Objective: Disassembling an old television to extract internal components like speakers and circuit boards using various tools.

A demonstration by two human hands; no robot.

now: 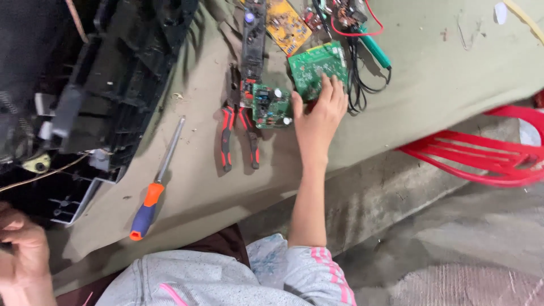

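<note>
A: From the head view, the right hand [318,116] is reaching out over the cloth [442,85], fingers spread and lying on the near edge of the green board [314,67] — touching it, not gripping

B: And the left hand [22,255]?

A: It is curling shut at the lower left beside the black casing [113,85]; whether it is holding anything, I cannot tell

B: How is that board looking to handle?

A: Light, stiff and fragile, I am guessing. Better pinching it by its bare edges, off the parts. Pliers [238,133], a smaller board [271,106] and a screwdriver [156,184] are lying just left of it
</note>
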